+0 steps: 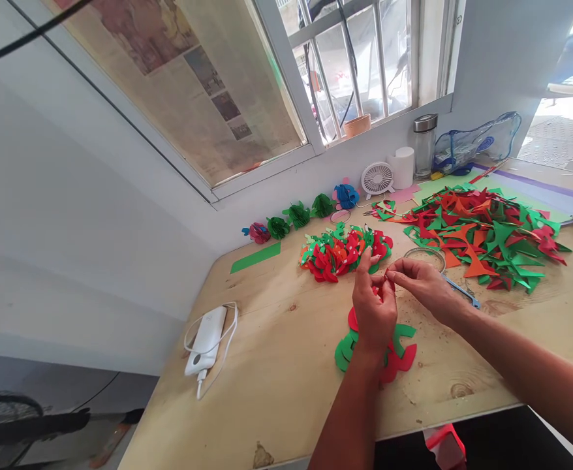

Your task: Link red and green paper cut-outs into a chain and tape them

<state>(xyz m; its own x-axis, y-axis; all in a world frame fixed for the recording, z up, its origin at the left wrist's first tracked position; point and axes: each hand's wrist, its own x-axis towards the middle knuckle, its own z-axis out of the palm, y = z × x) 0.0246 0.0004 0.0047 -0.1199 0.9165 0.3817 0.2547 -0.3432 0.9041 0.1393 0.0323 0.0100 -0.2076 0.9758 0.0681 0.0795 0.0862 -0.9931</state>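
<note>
Power bank: a white power bank (207,339) is lying at the left of the table (267,365), its white cable (233,326) looping around it.
Green strip: a flat green strip (256,257) is resting near the wall, with folded-paper ornaments (297,215) lining up behind it.
Dotted cluster: red, orange and green dotted pieces (333,258) are bunching just beyond the left fingers.
Loose cutouts: red and green cutouts (404,356) are lying beneath and beside the left hand, which is nearer to them than the right.
Left hand: the left hand (375,310) is pinching, thumb and fingertip together on a small red piece (387,273), while one finger is pointing up and away.
Red piece: it is sitting between the two hands, right at both sets of fingertips, neither hand being nearer; the fingers are covering most of it, so its long axis cannot be told.
Right hand: the right hand (421,282) is coming at it from the right, fingertips closing on its edge, a blue tool (463,292) lying by the wrist.
Scraps: a scrap pile (492,238) is spreading beyond that wrist.
Writing: the newspaper (169,91) on the pane is showing print too small to read; no brand is showing legibly.
</note>
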